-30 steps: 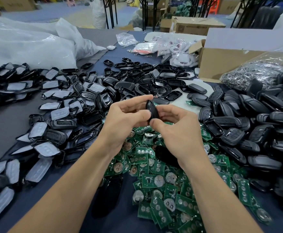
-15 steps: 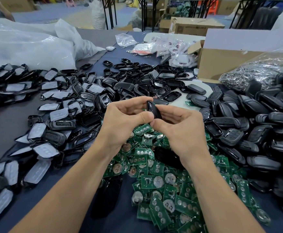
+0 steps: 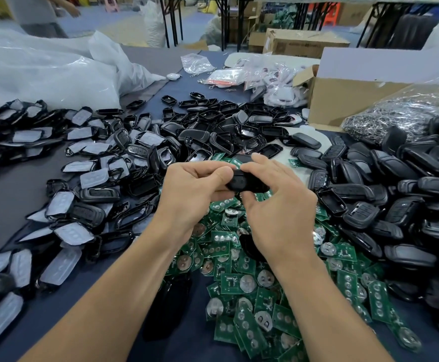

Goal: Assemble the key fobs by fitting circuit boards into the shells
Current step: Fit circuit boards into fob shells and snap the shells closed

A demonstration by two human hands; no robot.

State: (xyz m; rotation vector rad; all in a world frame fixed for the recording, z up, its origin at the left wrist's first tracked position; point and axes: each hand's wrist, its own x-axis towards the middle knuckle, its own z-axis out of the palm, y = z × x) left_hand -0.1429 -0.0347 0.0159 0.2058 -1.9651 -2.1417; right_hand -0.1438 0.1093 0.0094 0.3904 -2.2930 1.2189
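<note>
left hand (image 3: 192, 194): fingers curled, thumb pressed along the top; it pinches the left end of a black key fob (image 3: 247, 182)
right hand (image 3: 278, 205): forefinger on top and thumb beneath, nipping the right end of the same key fob; the other fingers are loosely bent and hold nothing
key fob: held crosswise between the two hands, lifted off the table (image 3: 9, 194), above the far edge of the circuit board pile; whether a board sits inside cannot be told
circuit boards (image 3: 242, 283): green, many with round silver battery clips; heaped loose under and nearer than the hands, between the forearms and out to the right
closed black fobs (image 3: 396, 178): a thick heap to the right of the boards
open black shells (image 3: 226, 134): scattered beyond the hands, hollow sides up
shells with pale button pads (image 3: 82, 178): spread across the left, running to the near left edge
cardboard box (image 3: 343, 100): far right, flap open; a clear bag of metal key rings (image 3: 396, 116) lies just beside it
white plastic sack (image 3: 43, 74): far left, crumpled on the table
</note>
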